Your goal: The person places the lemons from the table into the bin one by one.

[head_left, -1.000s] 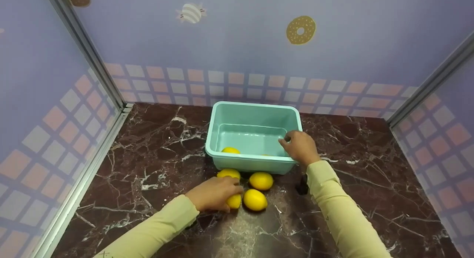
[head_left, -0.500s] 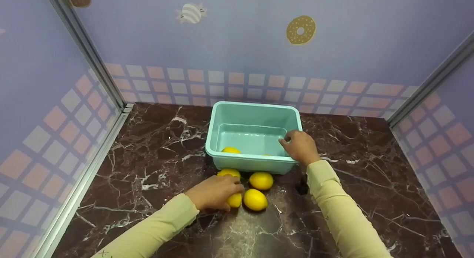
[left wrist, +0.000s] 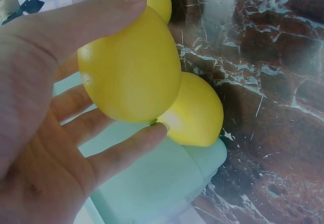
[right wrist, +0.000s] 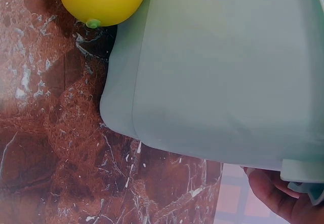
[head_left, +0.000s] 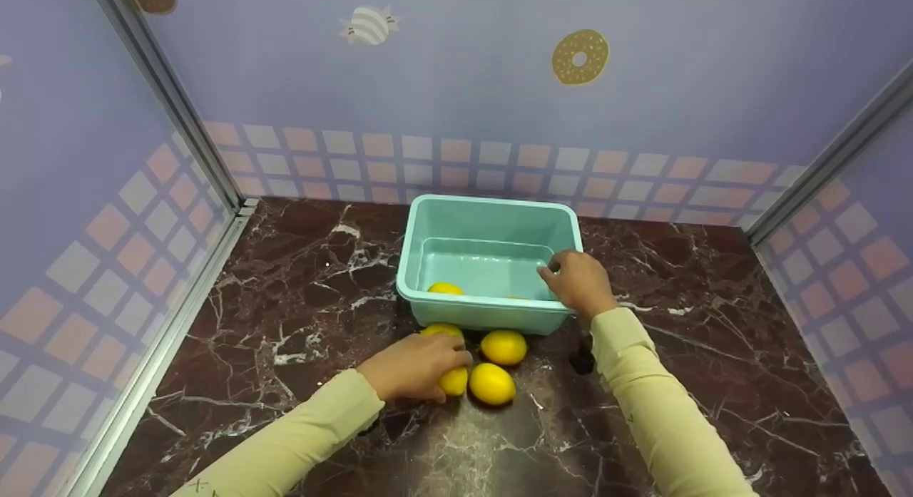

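Thumb and fingers of my left hand [head_left: 412,365] hold a yellow lemon [left wrist: 131,72] just above the tabletop. Behind it in the left wrist view, a second lemon [left wrist: 196,113] sits against the light-green plastic basin [head_left: 492,317]. Two more lemons, one by the basin's front wall [head_left: 504,348] and one nearer [head_left: 492,384], lie right of the held one. My right hand [head_left: 581,282] grips the basin's right rim, its fingers [right wrist: 271,191] curling around the edge in the right wrist view. Inside the basin, one lemon [head_left: 445,289] shows at the front left; a yellow sliver peeks over the front rim.
The basin stands on a dark red marbled tabletop [head_left: 299,383], near the patterned back wall [head_left: 463,90]. Side panels with metal frame strips [head_left: 171,90] bound the table left and right.
My left hand has risen and shifted very slightly toward the basin with the lemon. The right hand stays on the rim, and the basin has not moved.
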Available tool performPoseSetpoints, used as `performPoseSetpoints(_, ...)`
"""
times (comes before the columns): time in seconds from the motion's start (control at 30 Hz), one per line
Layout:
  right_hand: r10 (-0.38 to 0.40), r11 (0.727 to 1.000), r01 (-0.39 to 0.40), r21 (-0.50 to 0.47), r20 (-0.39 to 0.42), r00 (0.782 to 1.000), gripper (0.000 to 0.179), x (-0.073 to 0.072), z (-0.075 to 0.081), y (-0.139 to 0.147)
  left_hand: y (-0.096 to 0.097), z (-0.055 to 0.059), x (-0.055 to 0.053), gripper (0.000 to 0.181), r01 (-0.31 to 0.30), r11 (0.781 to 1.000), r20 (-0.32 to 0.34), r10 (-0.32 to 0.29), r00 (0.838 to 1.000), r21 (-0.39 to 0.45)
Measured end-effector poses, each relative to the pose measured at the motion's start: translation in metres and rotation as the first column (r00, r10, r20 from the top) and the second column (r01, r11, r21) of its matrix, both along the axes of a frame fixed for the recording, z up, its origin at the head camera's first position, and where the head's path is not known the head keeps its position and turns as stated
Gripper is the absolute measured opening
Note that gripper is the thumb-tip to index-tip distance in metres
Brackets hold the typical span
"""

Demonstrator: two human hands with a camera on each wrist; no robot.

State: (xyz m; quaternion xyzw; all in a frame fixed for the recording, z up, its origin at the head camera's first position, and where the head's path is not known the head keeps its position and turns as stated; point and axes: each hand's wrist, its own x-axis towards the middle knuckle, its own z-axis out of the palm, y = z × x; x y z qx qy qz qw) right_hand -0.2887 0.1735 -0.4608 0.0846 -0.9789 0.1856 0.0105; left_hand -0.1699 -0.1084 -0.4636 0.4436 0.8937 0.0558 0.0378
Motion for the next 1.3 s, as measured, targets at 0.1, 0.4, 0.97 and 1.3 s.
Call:
performPoseSetpoints(0.1, -0.002, 1.000, 0.002, -0.002, -0.001, 1.000, 0.034, 0.000, 0.000, 0.000, 0.000, 0.002, -0.001, 0.046, -0.002, 1.000, 0.006, 0.002, 1.000, 0.003)
performPoseSetpoints(0.4, -0.004, 1.000, 0.004, -0.009, 0.003, 1.000, 0.033, 0.000, 0.000, 0.000, 0.000, 0.004, -0.001, 0.047, 0.005, 1.000, 0.004, -0.005, 1.000, 0.005)
performPoseSetpoints(0.97, -0.007, 1.000, 0.007, 0.000, 0.016, 1.000, 0.039, 0.000, 0.000, 0.000, -0.001, 0.011, 0.000, 0.046, 0.020, 1.000, -0.028, -0.020, 0.999, 0.009)
performPoseSetpoints(1.3, -0.007, 1.000, 0.007, -0.011, 0.011, 1.000, 0.038, 0.000, 0.001, 0.000, 0.001, 0.015, -0.003, 0.047, 0.023, 1.000, -0.027, -0.023, 0.999, -0.006)
